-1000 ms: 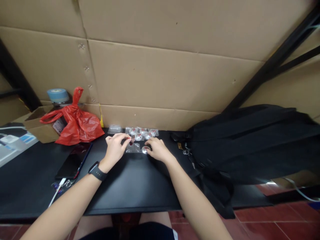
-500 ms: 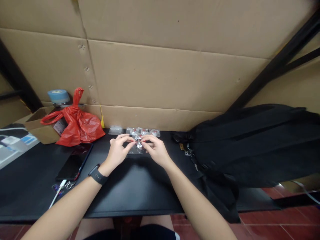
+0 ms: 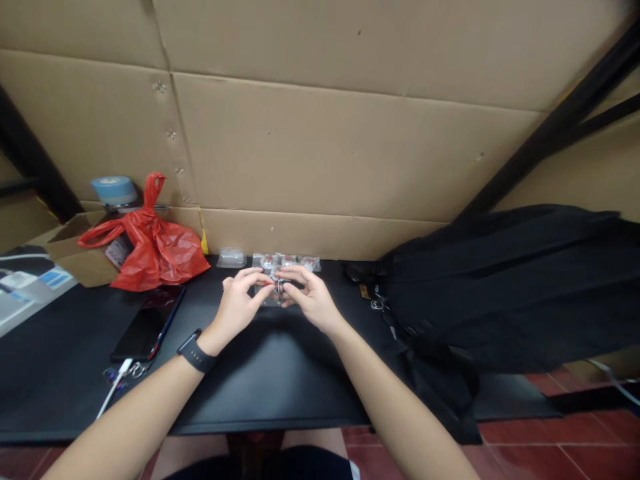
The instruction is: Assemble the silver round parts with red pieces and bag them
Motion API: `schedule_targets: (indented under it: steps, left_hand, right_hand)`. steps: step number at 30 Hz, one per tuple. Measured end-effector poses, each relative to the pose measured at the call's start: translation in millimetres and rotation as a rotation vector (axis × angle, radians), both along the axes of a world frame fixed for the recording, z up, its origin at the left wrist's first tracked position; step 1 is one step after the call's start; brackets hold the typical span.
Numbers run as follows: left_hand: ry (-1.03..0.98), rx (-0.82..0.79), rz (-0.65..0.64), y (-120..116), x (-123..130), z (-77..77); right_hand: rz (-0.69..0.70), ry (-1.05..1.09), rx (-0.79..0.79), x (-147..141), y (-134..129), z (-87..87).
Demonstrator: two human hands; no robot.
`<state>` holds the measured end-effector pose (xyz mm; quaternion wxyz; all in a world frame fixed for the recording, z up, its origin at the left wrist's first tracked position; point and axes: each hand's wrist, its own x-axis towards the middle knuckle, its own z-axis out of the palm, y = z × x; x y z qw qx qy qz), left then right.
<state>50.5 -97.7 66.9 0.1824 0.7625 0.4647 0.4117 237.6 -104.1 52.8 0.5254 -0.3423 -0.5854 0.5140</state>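
Black tabletop (image 3: 280, 387) begins just beyond your dark shorts (image 3: 310, 463), its near edge running across above your lap. On your left wrist sits a dark watch (image 3: 197, 351); left of it, a white cable (image 3: 114, 392) leads to a phone (image 3: 149, 323) lying flat.

Further in, your two hands meet nearly fingertip to fingertip. Your left hand (image 3: 240, 303) has its thumb and forefinger pinched narrow on a small shiny piece (image 3: 278, 288); your right hand (image 3: 315, 303) curls its thumb and fingers narrowly around the other side. The piece is above the table between your fingertips, mostly covered, so you cannot tell whether it is single.

Just behind your hands lie clear-wrapped discs (image 3: 289, 261) in a row, with a clear plastic packet (image 3: 231, 259) to their left. A knotted red bag (image 3: 160, 253) stands farther left, a black backpack (image 3: 520, 287) lies right, and a cardboard wall (image 3: 320, 153) rises behind everything.
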Motion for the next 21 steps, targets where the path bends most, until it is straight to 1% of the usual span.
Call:
schedule_targets:
  steps: [7,10,13,15,17,19,21]
  left_hand:
    - [0.076,-0.007,0.019,-2,1,1.7]
    - [0.137,0.016,-0.002,-1,-1,1.6]
    - [0.311,0.004,-0.050,2,-9,2.8]
    - [0.456,-0.019,-0.134,4,-16,3.6]
    - [0.581,-0.055,-0.281,6,-23,3.4]
    - [0.665,-0.101,-0.423,7,-28,1.5]
    - [0.722,-0.137,-0.493,7,-28,-1.9]
  right_hand:
    - [0.052,-0.020,-0.047,2,-1,-0.5]
    - [0.030,-0.110,0.009,4,-2,-0.7]
    - [-0.033,-0.260,0.120,9,-1,0.1]
    - [-0.072,-0.381,0.222,13,0,1.2]
    - [-0.089,-0.510,0.311,17,1,2.5]
    - [-0.088,-0.617,0.354,21,2,3.7]
    - [-0.087,-0.697,0.364,25,1,5.1]
